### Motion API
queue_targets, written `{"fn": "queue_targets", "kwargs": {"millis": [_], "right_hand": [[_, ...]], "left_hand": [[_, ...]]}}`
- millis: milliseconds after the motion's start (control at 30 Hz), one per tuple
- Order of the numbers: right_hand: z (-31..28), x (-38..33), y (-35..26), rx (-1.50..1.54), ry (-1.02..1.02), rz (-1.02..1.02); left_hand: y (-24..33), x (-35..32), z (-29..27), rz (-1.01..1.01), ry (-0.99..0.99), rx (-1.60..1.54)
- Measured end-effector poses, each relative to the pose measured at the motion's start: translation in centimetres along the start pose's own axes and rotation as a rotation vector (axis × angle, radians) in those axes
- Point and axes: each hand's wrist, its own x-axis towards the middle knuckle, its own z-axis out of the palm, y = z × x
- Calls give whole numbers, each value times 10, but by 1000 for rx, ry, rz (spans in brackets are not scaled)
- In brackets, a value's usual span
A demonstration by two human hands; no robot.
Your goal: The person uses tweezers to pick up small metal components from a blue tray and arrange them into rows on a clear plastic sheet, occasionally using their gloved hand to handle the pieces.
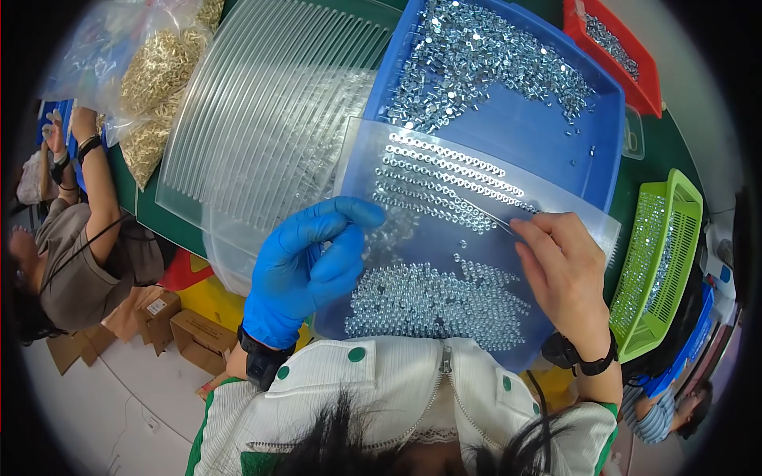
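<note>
Head view: the right hand, bare, pinches tweezers between thumb and fingers above the sheet, near its right side. The tweezers point away from the person and leftward, their long axis slanting across the sheet toward the nearest of the rows. Whether their tips grip a ring I cannot tell. The left hand, gloved in blue, is at the sheet's left side with its fingers curled in; whether it holds anything I cannot tell.

Shiny rings line the far part of the sheet in several rows, each running left to right and drawing a little nearer the person at its right end. A dense patch of small beads spreads on the sheet's near side.

Past the sheet's far edge is a blue tray scattered with metal pieces. Left of the sheet stands a ribbed panel, its ribs slanting away from the person; farther left, bags of gold parts. Right of the sheet, a green basket; beyond its far right corner, a red bin.
</note>
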Motion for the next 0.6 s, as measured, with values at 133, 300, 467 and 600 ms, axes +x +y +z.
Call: {"fn": "queue_targets", "kwargs": {"millis": [133, 300, 467, 600], "right_hand": [[1, -1, -1, 3, -8, -15], [1, 2, -5, 28, -25, -45], [2, 1, -9, 35, -34, -62], [2, 1, -9, 43, -51, -101]], "left_hand": [[-2, -1, 3, 27, 60, 72], [-3, -1, 9, 37, 67, 106], [-4, -1, 8, 53, 100, 152], [-4, -1, 10, 46, 144, 129]]}}
